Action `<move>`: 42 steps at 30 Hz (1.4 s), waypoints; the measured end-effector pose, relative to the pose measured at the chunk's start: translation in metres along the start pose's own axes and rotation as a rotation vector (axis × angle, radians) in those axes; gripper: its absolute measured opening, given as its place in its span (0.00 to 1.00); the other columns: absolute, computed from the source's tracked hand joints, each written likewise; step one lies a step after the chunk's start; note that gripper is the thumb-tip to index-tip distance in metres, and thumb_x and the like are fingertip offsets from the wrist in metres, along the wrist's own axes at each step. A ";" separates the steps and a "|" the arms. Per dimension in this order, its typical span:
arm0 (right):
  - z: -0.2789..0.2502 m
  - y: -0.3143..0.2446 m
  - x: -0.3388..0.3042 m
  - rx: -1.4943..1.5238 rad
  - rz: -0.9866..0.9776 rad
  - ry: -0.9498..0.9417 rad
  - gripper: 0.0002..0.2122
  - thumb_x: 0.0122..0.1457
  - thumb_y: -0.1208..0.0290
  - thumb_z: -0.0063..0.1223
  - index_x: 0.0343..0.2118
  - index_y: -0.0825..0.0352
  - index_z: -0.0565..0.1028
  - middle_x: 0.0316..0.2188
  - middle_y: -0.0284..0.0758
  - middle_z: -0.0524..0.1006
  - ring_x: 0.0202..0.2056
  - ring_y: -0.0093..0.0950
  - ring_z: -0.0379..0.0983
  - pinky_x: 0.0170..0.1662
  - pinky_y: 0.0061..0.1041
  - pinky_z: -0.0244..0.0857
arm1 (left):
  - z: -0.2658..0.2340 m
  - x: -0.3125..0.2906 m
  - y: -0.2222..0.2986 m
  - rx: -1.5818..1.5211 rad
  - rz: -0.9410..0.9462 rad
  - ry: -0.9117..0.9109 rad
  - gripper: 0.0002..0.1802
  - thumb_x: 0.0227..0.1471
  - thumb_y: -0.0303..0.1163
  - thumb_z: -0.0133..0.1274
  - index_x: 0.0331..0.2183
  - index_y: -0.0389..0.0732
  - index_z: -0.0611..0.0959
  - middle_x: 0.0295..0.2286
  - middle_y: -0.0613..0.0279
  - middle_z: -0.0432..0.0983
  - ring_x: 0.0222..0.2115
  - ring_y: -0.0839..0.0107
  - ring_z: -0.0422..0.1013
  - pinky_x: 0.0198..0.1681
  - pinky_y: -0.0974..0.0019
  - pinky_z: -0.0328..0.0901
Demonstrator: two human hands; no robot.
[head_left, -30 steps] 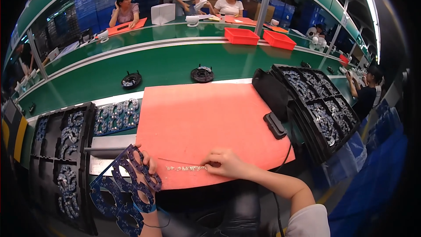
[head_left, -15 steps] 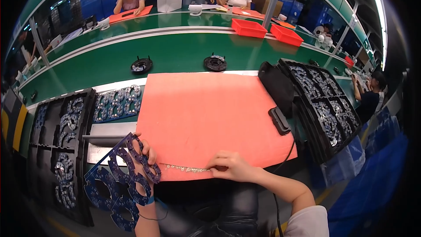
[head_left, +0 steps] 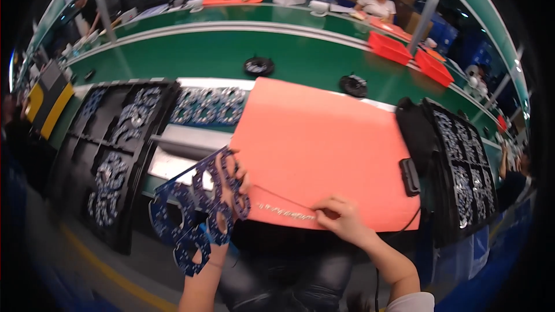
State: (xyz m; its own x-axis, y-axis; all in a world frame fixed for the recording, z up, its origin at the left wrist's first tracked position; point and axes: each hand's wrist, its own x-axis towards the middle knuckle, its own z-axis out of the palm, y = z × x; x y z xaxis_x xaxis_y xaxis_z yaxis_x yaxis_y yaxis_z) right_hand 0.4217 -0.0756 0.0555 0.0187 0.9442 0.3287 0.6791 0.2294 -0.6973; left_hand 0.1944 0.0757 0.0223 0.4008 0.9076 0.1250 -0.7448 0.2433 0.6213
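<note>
My left hand (head_left: pixel 241 184) is closed on a blue circuit board panel (head_left: pixel 180 203), a sheet of several joined ring-shaped boards. The panel hangs tilted over the left front corner of the pink mat (head_left: pixel 324 144). My right hand (head_left: pixel 340 217) is pinched at the mat's front edge, at one end of a thin dark strip (head_left: pixel 284 197) that reaches toward the panel. Whether the strip is a wire or a tool, I cannot tell. Beneath it, small light-coloured parts (head_left: pixel 280 212) lie in a row on the mat.
Black trays of ring boards stand at left (head_left: pixel 72 164) and right (head_left: pixel 451 138). More ring boards (head_left: pixel 209 105) lie behind a metal bar (head_left: pixel 193 140). A black device (head_left: pixel 409 177) rests on the mat's right edge. Round black bases (head_left: pixel 258 66) sit on the green bench; people work beyond.
The view has swung left, so the bench and mat appear farther right. My hands still hold the panel and the strip's end; the gap between strip and small parts looks wider.
</note>
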 end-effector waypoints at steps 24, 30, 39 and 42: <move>-0.004 0.002 -0.003 -0.036 -0.177 -0.096 0.09 0.40 0.85 0.59 0.27 0.67 0.80 0.23 0.32 0.75 0.24 0.23 0.71 0.25 0.20 0.65 | -0.006 0.013 0.007 -0.069 -0.056 -0.170 0.20 0.64 0.39 0.39 0.53 0.38 0.66 0.24 0.66 0.60 0.16 0.76 0.57 0.20 0.74 0.54; -0.003 0.001 -0.003 -0.026 -0.244 -0.101 0.09 0.38 0.84 0.60 0.26 0.65 0.79 0.22 0.31 0.74 0.24 0.26 0.70 0.25 0.24 0.65 | -0.059 0.050 0.003 -0.552 -0.347 -0.761 0.25 0.63 0.41 0.34 0.57 0.38 0.61 0.38 0.47 0.67 0.35 0.51 0.69 0.33 0.52 0.73; 0.001 0.003 -0.007 -0.058 -0.342 -0.068 0.11 0.37 0.86 0.59 0.27 0.67 0.79 0.22 0.32 0.74 0.24 0.27 0.71 0.27 0.24 0.66 | -0.022 0.016 0.005 -0.268 -0.032 -0.274 0.27 0.60 0.38 0.42 0.57 0.37 0.59 0.29 0.60 0.64 0.23 0.66 0.64 0.19 0.72 0.61; 0.002 0.006 -0.012 -0.112 -0.406 -0.069 0.12 0.34 0.86 0.59 0.27 0.67 0.79 0.21 0.32 0.73 0.23 0.28 0.69 0.26 0.24 0.63 | -0.019 0.017 0.007 -0.128 -0.040 -0.223 0.27 0.60 0.39 0.42 0.57 0.38 0.60 0.30 0.60 0.65 0.24 0.68 0.64 0.19 0.71 0.61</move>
State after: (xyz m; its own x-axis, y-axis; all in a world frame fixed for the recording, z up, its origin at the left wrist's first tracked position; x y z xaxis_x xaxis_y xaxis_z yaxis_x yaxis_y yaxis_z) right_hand 0.4240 -0.0847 0.0463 -0.3132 0.7968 0.5167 0.6969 0.5624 -0.4449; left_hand 0.1860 0.0998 0.0143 0.5289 0.8017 0.2784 -0.7814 0.3319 0.5284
